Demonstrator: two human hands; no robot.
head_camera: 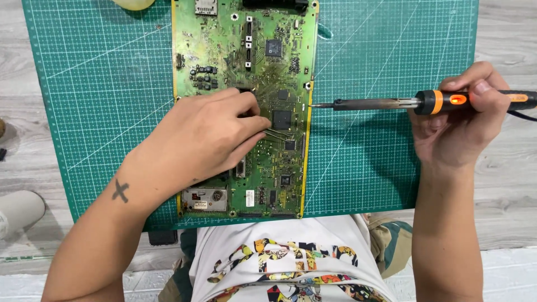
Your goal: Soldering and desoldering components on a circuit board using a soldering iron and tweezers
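A green circuit board (268, 61) lies on a green cutting mat (106, 84). My left hand (201, 137) rests on the board's middle left, fingers closed on thin metal tweezers (277, 133) whose tips point right, near a black square chip (282, 119). My right hand (461, 120) grips a soldering iron (391, 103) by its black and orange handle. The iron lies level, its tip just off the board's right edge.
The mat sits on a pale wood-grain floor (503, 33). A pale rounded object (133, 3) is at the mat's top edge. A grey-white object (19, 210) lies at far left. The iron's cable (523, 114) runs off right.
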